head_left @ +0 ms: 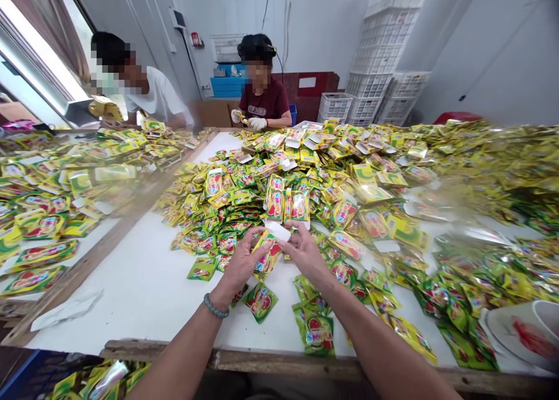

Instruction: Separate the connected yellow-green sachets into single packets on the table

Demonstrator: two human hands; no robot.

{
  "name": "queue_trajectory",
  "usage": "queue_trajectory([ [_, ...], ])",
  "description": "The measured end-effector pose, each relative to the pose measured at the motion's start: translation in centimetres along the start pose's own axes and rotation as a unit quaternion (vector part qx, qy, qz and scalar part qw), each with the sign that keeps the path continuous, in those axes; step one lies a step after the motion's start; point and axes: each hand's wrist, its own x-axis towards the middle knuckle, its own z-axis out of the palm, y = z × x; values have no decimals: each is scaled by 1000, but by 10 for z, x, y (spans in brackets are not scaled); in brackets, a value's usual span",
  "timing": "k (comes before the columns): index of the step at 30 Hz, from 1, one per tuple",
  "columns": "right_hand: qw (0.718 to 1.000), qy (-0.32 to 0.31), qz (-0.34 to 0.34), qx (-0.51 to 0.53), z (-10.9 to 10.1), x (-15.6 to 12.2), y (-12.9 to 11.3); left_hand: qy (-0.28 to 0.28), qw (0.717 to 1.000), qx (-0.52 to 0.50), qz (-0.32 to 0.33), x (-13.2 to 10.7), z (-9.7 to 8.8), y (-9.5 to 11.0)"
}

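Between my hands, over the near middle of the white table, is a small yellow, red and green printed carton (267, 260) with a white flap (278, 231) standing up at its far end. My left hand (245, 259) wraps its fingers and thumb around the carton's left side. The fingers of my right hand (303, 253) pinch at the flap's right edge. Just beyond lie two more printed cartons, one a yellow upright carton (300, 205). A green sachet (261, 302) rests on the table below my hands, and more green sachets (318, 333) lie to the right.
Heaped sachets and cartons (244, 196) cover the table's middle and right. A wooden divider (105, 243) separates another pile at left. A white tub (526, 333) stands at the right edge. Two people sit across the table; white crates (371, 68) are stacked behind.
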Motion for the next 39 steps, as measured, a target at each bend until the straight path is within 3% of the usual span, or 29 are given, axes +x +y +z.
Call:
queue_trajectory([
  [3,997,6,-44,-68,1,-2,-3,10,1000,-18,-1,0,-1,0],
  [6,990,16,-79,-120,5,-5,-7,60,997,-45,6,0,-3,0],
  [10,999,-17,-36,-26,9,-5,-7,95,995,-36,18,0,-5,-1],
  [17,989,43,82,112,8,-1,-2,89,995,-40,-6,1,-2,0],
  [19,989,43,85,110,5,-1,-4,83,996,-33,-3,1,-3,0],
  [25,995,-28,55,76,0,-3,0,96,993,-75,-7,1,-4,2],
  [34,987,8,-111,-118,20,-18,-12,103,982,-157,-25,-1,-3,7],
  [39,965,1,-182,-187,21,-16,-9,88,990,-104,-28,-2,-1,12],
])
